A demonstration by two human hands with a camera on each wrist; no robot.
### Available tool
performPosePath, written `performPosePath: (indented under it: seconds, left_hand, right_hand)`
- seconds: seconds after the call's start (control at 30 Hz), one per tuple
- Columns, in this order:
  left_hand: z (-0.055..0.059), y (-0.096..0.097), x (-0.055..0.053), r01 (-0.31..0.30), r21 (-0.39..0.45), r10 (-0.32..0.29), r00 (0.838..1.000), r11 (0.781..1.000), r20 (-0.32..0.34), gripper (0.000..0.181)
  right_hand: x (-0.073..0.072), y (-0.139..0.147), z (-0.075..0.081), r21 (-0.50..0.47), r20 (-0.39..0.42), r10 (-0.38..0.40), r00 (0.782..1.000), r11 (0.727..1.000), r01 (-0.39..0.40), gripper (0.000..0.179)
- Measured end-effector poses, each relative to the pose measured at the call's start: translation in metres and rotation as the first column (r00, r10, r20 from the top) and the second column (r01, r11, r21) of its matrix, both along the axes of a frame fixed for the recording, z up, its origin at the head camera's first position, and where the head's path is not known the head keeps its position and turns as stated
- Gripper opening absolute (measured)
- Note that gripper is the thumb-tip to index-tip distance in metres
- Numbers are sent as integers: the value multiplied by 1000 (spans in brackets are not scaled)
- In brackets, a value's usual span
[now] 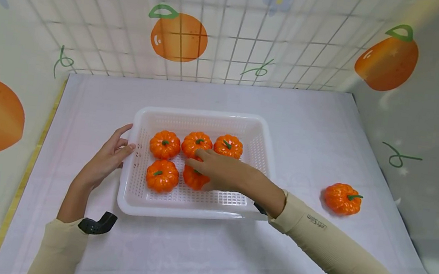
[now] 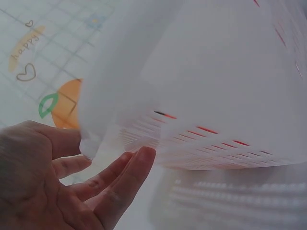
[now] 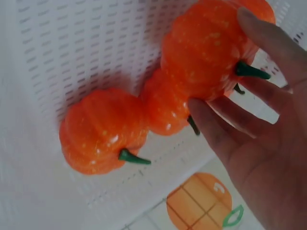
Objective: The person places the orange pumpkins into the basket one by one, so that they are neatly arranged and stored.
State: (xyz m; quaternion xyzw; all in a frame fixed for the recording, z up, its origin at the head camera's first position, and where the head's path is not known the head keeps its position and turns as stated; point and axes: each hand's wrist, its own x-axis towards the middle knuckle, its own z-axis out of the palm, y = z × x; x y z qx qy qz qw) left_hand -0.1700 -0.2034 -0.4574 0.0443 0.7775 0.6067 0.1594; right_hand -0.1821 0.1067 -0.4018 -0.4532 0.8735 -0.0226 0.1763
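A white perforated plastic basket (image 1: 192, 214) holds several shiny orange toy pumpkins with green stems. My left hand (image 1: 110, 155) grips its left rim; in the left wrist view the fingers (image 2: 129, 179) lie by the outer wall. Inside the basket, my right hand (image 1: 225, 172) grips a front-row pumpkin (image 1: 193, 180), partly hidden by the hand. In the right wrist view, thumb and fingers are on opposite sides of that pumpkin (image 3: 206, 52). Left of it is another front pumpkin (image 1: 161, 180). Behind stand three more: left (image 1: 165, 141), middle (image 1: 194, 142) and right (image 1: 228, 145).
One more orange pumpkin (image 1: 342, 199) lies outside the basket, on the white-covered table (image 1: 307, 134) to the right. A wire grid (image 1: 235, 46) behind a fruit-print curtain stands along the back. Dark wrist devices (image 1: 97, 223) sit at my sleeves.
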Motion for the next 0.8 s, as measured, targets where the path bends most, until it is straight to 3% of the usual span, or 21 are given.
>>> performPosePath:
  seconds: [0.23, 0.47, 0.8]
  left_hand:
    - [0, 1, 1, -1, -21, 1, 1000, 1000, 8, 64]
    - [-1, 1, 1, -1, -27, 2, 1000, 1000, 11, 64]
    - [-2, 1, 1, -2, -20, 2, 1000, 1000, 0, 65]
  right_hand:
    - [1, -8, -4, 42, -24, 57, 998, 998, -56, 59]
    - [3, -14, -8, 96, -117, 136, 984, 987, -125, 60]
    - [1, -13, -11, 92, -111, 116, 987, 990, -106, 63]
